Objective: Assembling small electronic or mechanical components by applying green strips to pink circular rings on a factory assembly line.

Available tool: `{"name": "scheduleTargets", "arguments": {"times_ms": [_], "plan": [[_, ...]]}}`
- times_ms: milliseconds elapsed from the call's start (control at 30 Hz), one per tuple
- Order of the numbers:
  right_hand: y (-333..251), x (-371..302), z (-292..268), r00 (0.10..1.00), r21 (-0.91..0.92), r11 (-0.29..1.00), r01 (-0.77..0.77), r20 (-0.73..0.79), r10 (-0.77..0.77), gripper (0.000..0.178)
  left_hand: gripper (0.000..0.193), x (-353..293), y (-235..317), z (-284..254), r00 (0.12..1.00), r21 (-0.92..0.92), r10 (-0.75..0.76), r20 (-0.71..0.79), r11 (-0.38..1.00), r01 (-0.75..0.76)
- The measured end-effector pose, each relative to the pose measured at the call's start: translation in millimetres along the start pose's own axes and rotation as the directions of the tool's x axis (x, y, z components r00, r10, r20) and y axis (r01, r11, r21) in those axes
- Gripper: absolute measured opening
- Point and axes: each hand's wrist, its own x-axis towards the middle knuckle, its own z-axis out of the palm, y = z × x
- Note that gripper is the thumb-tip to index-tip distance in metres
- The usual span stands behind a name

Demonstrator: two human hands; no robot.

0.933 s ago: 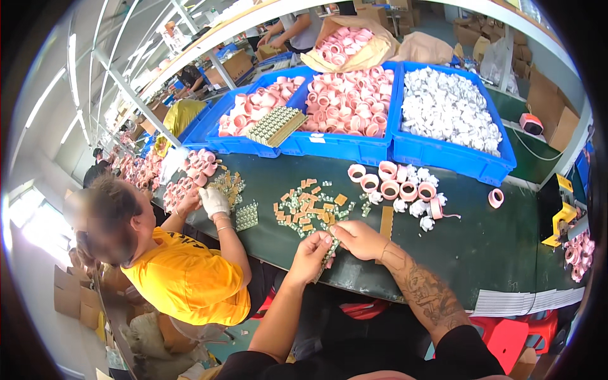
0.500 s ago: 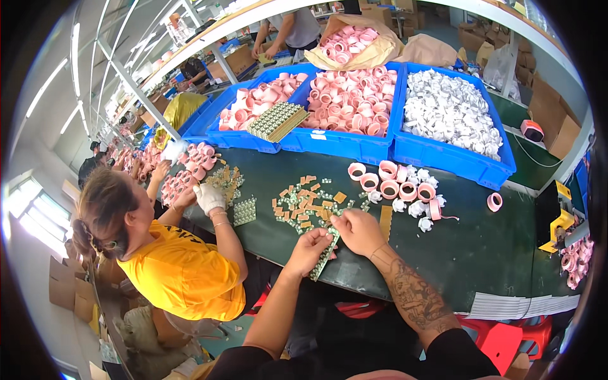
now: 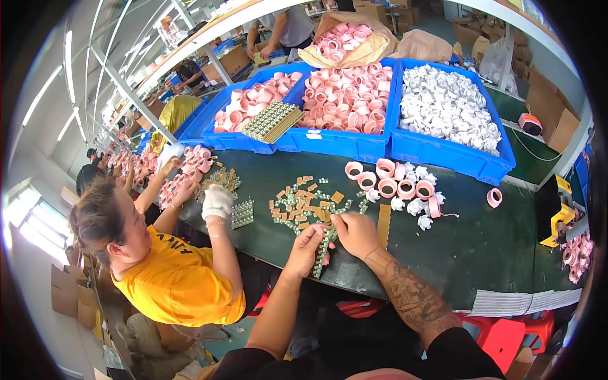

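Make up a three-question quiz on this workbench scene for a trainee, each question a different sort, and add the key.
1. True or false: the co-worker in the yellow shirt wears a white glove on one hand.

2. What does the camera wearer's left hand hold?
A) a white flower-shaped part
B) a green board strip
C) a brown paper sack

3. Fill the gap: the stack of boards lies on top of blue bins that hold ____ ring-shaped parts.

Key:
1. True
2. B
3. pink
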Motion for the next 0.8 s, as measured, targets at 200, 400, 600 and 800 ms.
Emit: {"name": "scheduleTargets", "arguments": {"times_ms": [200,400,600,800], "plan": [[5,-1,-4,0.876,-0.372,0.896,0.244,-0.311,-0.368,0.043,0.021,4,-2,8,1.0,0.035,-0.021,-0.003,0.999,0.021],[-5,-7,-7,0.983,0.102,0.99,0.093,0.148,-0.108,0.043,0.018,4,-7,-6,0.994,0.077,-0.078,0.076,0.994,0.073],[15,-3,7,0.898,0.597,0.701,-0.39,0.416,0.145,0.042,0.024,1,-14,-8,0.998,0.068,0.033,0.055,0.997,-0.037],[22,-3,13,0.823,0.692,0.463,-0.554,0.541,0.176,0.041,0.025,1,-14,-7,0.992,-0.014,0.066,0.105,0.998,-0.065]]}}
